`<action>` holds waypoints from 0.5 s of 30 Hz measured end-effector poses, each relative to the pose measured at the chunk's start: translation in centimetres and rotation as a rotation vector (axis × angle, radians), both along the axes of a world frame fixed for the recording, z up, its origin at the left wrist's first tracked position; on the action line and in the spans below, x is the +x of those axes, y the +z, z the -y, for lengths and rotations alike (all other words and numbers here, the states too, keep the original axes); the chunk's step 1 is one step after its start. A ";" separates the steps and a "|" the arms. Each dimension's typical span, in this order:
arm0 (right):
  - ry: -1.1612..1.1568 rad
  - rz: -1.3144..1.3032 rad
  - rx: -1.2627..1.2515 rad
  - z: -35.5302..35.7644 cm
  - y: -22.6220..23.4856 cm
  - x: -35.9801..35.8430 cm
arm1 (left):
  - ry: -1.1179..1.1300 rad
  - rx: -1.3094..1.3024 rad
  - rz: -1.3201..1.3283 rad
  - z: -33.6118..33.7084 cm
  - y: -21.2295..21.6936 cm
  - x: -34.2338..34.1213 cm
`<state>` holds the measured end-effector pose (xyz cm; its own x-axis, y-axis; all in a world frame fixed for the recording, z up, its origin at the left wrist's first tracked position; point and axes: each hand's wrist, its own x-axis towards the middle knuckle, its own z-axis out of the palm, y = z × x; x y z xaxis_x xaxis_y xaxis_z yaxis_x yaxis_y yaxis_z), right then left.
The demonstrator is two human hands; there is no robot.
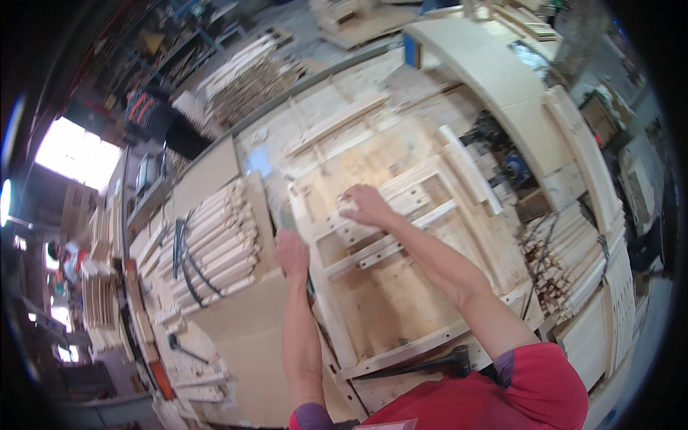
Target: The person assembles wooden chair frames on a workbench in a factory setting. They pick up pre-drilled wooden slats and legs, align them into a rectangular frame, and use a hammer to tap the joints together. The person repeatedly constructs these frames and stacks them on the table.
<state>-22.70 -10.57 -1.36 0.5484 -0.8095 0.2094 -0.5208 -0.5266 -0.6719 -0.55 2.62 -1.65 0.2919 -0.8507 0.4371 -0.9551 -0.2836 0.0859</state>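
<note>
In front of me lies a pale wooden frame (335, 315) with several crosspieces, some with drilled holes. My left hand (292, 252) is a fist beside the frame's left rail. A greyish strip shows above it and a dark edge below, but what it grips is mostly hidden. Over the holed crosspieces (353, 233) is my right hand (369, 206), its fingers curled toward the thumb. Something small and pale seems to sit at those fingertips, too small to name. A black mallet (459, 360) rests by the frame's near rail, close to my body.
Strapped wooden sticks (215, 251) are stacked on the left, with a hammer (175, 342) nearer me. Another stick bundle (562, 258) stands at the right, below a large curved panel (494, 79). Loose rails (469, 168) lie along the frame's right. A person (154, 115) is at the far left.
</note>
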 end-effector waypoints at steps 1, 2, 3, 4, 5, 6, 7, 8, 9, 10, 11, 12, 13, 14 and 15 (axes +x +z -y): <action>-0.030 0.152 -0.044 -0.3 0.4 -1.7 | -0.003 -0.127 0.123 -1.0 -0.2 -0.1; -0.098 0.210 -0.120 -1.9 0.5 -3.3 | 0.056 -0.197 -0.001 -2.5 -0.1 -1.0; -0.146 0.286 -0.189 -4.3 0.9 -4.1 | 0.131 -0.284 -0.105 -4.7 0.8 -1.4; -0.311 0.232 -0.147 -5.8 0.0 -8.3 | 0.184 -0.294 -0.508 -6.3 1.6 -5.3; -0.415 0.238 -0.093 -7.8 0.2 -10.6 | 0.129 -0.156 -0.536 -9.3 3.0 -6.4; -0.534 0.103 -0.158 -9.5 0.6 -13.6 | 0.072 -0.015 -0.569 -11.5 4.2 -7.9; -0.685 -0.063 -0.220 -11.2 0.3 -17.9 | 0.023 0.156 -0.793 -12.2 6.5 -11.8; -0.723 -0.176 -0.127 -12.8 0.2 -21.3 | -0.015 0.316 -0.994 -12.8 8.9 -15.0; -0.726 -0.254 -0.043 -13.7 0.8 -22.7 | -0.002 0.175 -0.781 -14.7 8.5 -15.3; -0.684 -0.266 0.039 -14.1 0.6 -24.3 | -0.012 0.049 -0.584 -17.0 6.9 -15.5; -0.672 -0.299 0.115 -13.8 -0.2 -26.7 | 0.156 0.088 -0.521 -18.5 5.5 -16.4; -0.645 -0.323 0.199 -13.4 -0.4 -28.4 | 0.338 0.129 -0.447 -19.8 4.6 -17.2; -0.597 -0.347 0.295 -12.8 0.0 -29.4 | 0.442 0.230 -0.462 -21.0 4.6 -18.0; -0.541 -0.364 0.397 -12.1 0.7 -29.8 | 0.552 0.333 -0.466 -22.5 4.9 -18.6; -0.471 -0.369 0.494 -11.4 1.7 -29.7 | 0.600 0.370 -0.529 -23.7 4.9 -18.9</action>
<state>-52.35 0.82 0.29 0.0875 -0.9264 -0.3662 -0.8510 0.1215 -0.5109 -19.44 26.30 3.30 0.8210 -0.5493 -0.1553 -0.4974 -0.8219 0.2777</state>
